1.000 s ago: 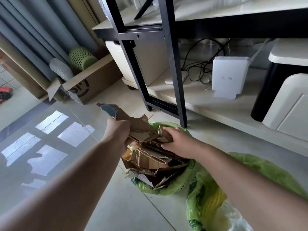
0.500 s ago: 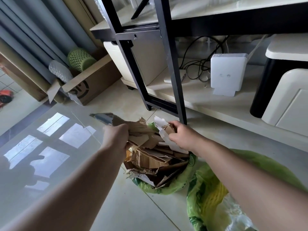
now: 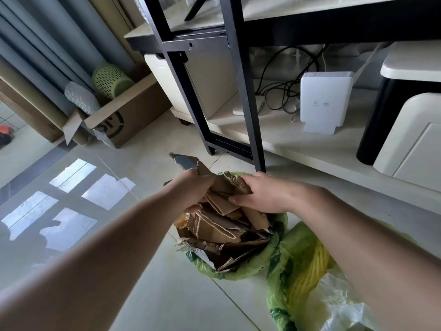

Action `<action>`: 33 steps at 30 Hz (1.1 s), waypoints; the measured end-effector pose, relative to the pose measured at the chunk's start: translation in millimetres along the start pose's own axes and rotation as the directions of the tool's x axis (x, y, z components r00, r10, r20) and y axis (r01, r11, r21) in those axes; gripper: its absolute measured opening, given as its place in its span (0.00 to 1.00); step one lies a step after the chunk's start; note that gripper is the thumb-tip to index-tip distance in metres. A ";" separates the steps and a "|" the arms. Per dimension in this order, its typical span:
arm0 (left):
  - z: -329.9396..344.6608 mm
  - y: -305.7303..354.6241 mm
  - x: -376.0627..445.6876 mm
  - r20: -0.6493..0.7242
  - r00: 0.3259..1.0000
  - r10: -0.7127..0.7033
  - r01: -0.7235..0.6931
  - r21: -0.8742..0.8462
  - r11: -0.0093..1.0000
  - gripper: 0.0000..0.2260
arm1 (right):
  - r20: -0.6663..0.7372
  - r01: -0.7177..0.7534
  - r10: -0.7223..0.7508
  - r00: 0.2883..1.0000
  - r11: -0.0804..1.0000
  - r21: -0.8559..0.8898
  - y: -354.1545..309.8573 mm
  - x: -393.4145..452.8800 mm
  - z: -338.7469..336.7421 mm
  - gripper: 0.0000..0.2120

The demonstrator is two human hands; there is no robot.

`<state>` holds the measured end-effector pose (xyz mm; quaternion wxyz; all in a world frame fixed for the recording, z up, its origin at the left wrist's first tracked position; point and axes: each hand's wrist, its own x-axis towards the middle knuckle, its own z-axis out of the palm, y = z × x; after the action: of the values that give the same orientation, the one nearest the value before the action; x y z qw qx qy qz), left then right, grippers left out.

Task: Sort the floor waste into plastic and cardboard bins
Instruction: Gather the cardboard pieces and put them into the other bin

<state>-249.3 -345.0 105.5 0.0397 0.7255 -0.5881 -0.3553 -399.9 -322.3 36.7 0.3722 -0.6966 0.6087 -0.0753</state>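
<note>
A bin lined with a green bag [image 3: 241,271] stands on the floor, heaped with torn brown cardboard pieces [image 3: 222,228]. My left hand [image 3: 193,189] grips a torn cardboard piece [image 3: 188,162] with a grey-blue face that sticks up and away. My right hand [image 3: 262,194] presses down on crumpled cardboard at the top of the heap. At the lower right a second green bag [image 3: 298,266] holds a yellow thing and clear plastic film [image 3: 343,309].
A black metal table frame [image 3: 248,115] stands just behind the bin. A white low shelf [image 3: 298,142] carries a white router [image 3: 324,101] and cables. An open cardboard box [image 3: 126,113] with a green perforated basket [image 3: 109,80] sits at the left by grey curtains.
My right hand has let the white-faced scrap drop and moved down onto the heap. My left hand has shifted slightly with its cardboard piece, still over the bin.
</note>
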 end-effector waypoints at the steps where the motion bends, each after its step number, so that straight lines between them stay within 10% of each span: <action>1: -3.6 0.2 -1.6 0.019 1.000 -0.017 0.017 -0.018 1.000 0.09 | -0.026 0.004 -0.005 1.000 1.000 -0.027 2.0 1.1 3.7 0.32; 9: 14.4 -16.6 0.1 -0.011 0.988 0.154 -0.152 0.106 0.983 0.25 | -0.204 -0.068 0.026 0.979 0.977 -0.202 -2.5 -4.4 35.3 0.26; 13: 18.2 -20.6 1.2 -0.036 0.964 0.264 -0.233 0.368 0.900 0.18 | -0.215 -0.078 0.030 0.976 0.973 -0.215 -7.4 -4.1 40.0 0.26; 20: -6.5 -19.7 0.5 0.162 0.975 0.155 -0.172 0.094 0.981 0.15 | 0.090 0.028 -0.039 0.995 0.992 0.120 8.9 -19.7 0.2 0.18; 33: 43.5 -43.1 21.1 -0.074 0.908 0.412 -0.314 0.530 0.788 0.12 | -0.115 -0.184 0.162 0.980 0.957 -0.226 -10.4 6.3 39.9 0.19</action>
<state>-237.0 -334.7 42.7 -0.0298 0.6127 -0.7828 -0.1047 -367.8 -311.2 12.4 0.2628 -0.6754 0.6891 -0.0028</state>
